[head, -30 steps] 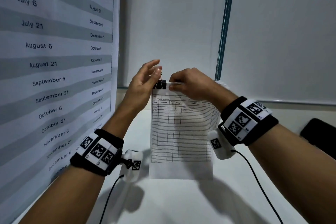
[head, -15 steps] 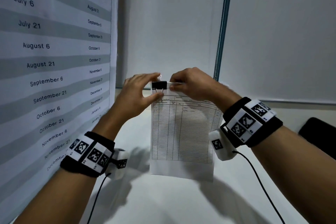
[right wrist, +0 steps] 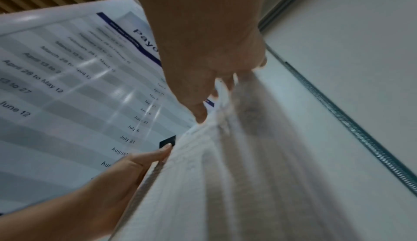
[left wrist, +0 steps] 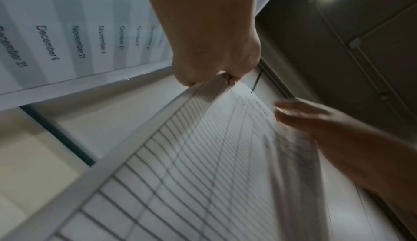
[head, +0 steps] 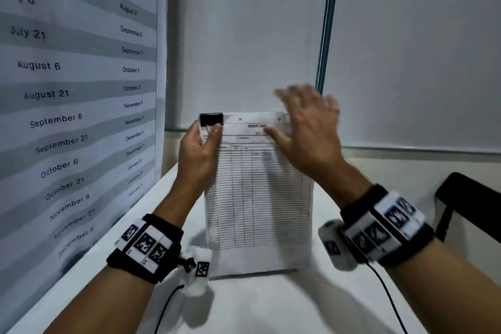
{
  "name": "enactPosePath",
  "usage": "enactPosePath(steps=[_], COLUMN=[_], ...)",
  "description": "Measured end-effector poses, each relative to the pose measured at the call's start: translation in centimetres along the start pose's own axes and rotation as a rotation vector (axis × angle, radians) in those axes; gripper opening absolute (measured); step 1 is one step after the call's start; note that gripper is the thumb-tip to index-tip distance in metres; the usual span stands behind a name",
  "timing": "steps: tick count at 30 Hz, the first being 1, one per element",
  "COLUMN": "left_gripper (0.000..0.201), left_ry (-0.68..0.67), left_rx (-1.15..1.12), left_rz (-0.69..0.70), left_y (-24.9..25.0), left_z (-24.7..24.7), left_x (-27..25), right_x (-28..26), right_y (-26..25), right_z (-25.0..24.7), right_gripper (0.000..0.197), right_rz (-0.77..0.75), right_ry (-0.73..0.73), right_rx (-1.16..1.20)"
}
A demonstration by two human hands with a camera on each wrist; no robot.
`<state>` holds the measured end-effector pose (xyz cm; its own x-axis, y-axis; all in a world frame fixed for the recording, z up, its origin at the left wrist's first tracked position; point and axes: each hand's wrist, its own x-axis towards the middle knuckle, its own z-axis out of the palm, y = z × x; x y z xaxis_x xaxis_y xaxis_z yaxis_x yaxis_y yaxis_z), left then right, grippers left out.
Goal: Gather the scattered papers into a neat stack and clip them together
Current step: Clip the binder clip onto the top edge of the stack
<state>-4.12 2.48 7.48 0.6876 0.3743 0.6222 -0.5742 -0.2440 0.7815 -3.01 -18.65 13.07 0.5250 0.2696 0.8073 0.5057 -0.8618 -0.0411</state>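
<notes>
stack upright on table | clip now seated, top-left corner — left hand pinching there | right hand just released, fingers spread — clipping looks done

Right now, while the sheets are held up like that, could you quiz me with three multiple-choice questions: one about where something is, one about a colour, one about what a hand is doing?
1. Where on the stack of papers does the binder clip sit?
A. top left corner
B. bottom edge
C. middle of the right side

2. What colour is the clip's body?
A. red
B. black
C. yellow

3. What is the right hand doing?
A. gripping the clip
B. lying flat on the table
C. fingers spread, at the stack's top right, blurred

Answers:
1. A, the head view shows the clip on the upper left corner, just above the left hand that pinches the papers there.
2. B, it reads as a dark black block against the white sheets.
3. C, its fingers are straight and splayed, curled round nothing.
</notes>
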Motion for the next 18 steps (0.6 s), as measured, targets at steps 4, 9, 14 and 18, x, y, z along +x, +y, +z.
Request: enactPosePath(steps=[4, 9, 14, 18], left_gripper=[0.028, 0.041, 0.034, 0.028], left_ry=[0.016, -0.064, -0.422, -0.353], left_rx=[-0.297, -0.347, 0.018, 0.126], left_rz=[-0.131, -0.299, -0.308, -0.333], left_y=[1.2, 1.7, -1.3, -4.8], left_z=[-0.2, 0.7, 0.1, 0.0], left_x=[0.1, -0.6, -4.3, -6.7], right_x=[-5.4, -7.1, -7.6, -9.9], right_y=[2.1, 3.5, 5.7, 7.1], right_z=[0.5, 1.6, 2.6, 4.7], right_gripper=[0.088, 0.023, 0.024, 0.031], right_rz=[0.397, 0.654, 0.732, 0.791], right_ry=[0.084, -0.011, 0.011, -0.375], right_rx=[0.671, 1.109, 1.215, 1.119])
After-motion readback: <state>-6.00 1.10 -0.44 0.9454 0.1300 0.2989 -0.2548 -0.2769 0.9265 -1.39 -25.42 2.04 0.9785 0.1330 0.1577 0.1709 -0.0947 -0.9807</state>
